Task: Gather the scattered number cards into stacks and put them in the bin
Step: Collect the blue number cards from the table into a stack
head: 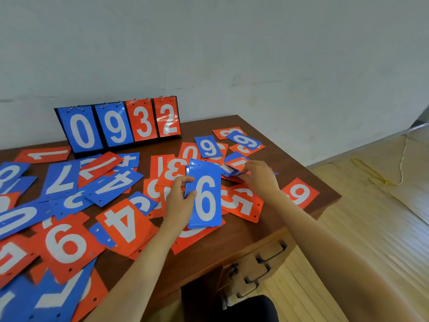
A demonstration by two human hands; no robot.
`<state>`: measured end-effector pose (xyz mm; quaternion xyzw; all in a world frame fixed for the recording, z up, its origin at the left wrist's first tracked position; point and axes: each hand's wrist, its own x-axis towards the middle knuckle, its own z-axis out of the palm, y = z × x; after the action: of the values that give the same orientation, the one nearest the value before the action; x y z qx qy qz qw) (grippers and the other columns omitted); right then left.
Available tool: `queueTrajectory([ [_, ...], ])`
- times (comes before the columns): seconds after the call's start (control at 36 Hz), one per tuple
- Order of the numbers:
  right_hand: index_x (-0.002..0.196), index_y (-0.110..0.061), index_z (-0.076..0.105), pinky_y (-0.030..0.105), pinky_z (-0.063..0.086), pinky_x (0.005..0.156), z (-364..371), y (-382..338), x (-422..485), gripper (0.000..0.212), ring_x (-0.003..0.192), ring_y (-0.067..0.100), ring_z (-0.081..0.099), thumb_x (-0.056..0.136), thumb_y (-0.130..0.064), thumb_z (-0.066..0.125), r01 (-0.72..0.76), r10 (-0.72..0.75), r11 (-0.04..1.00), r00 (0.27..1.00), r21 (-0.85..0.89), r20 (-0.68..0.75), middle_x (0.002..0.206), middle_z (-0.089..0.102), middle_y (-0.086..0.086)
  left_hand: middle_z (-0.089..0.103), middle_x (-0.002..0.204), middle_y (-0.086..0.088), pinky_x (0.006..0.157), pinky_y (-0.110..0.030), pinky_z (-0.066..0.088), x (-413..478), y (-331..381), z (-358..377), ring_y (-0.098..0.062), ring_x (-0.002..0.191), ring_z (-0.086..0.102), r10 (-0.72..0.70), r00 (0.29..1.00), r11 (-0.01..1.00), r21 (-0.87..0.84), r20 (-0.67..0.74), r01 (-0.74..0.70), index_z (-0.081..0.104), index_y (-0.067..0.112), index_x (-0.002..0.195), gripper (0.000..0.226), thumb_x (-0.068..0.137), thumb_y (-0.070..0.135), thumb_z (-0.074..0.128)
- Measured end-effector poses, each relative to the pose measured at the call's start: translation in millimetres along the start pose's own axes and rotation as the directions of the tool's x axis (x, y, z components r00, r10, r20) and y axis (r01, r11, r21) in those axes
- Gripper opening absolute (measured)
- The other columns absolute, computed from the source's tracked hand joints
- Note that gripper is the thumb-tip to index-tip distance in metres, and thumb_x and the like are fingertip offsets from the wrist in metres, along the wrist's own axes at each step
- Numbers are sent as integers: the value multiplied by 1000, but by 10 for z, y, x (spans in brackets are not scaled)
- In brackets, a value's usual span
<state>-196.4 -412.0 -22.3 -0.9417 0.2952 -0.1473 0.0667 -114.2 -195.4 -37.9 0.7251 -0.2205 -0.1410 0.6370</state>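
Left grip [178,201] clasps the blue stack [205,198] by its long edge, above the tabletop [232,247] middle. Right grip [260,175] rests on loose cards [236,161] toward the far right corner; I cannot tell if it pinches one. I judge the cards thin, glossy and slippery, so take them by the edges.

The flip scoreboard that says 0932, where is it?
In the head view the scoreboard stands upright at the back left of the table, by the wall, just right of the red 1 card.
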Motion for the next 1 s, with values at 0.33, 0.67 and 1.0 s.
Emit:
queueTrajectory([
  [0.33,94,-15,59,22,46,62,-977,-639,-575,12,78,9,63,92,-26,59,34,78,682,990,730,-119,87,67,-3,47,128,4,79,-29,54,-378,147,-369,-11,112,48,23,996,997,72,-87,-17,50,22,112,25,94,3,49],
  [0.67,89,-13,57,18,48,53,-686,-1180,-818,16,69,12,63,88,-27,65,-125,17,588,990,799,142,93,69,11,48,107,13,64,-24,50,-652,284,-677,1,76,49,36,997,999,-25,-67,-38,52,20,113,22,96,8,47],
  [1.0,99,-16,55,22,51,65,-172,-1309,-535,17,79,15,62,89,-26,64,-55,65,752,998,657,9,93,63,-1,53,108,11,75,-52,56,-485,95,-788,-22,100,61,6,1000,995,-103,-27,-9,49,26,103,17,93,14,56],
])
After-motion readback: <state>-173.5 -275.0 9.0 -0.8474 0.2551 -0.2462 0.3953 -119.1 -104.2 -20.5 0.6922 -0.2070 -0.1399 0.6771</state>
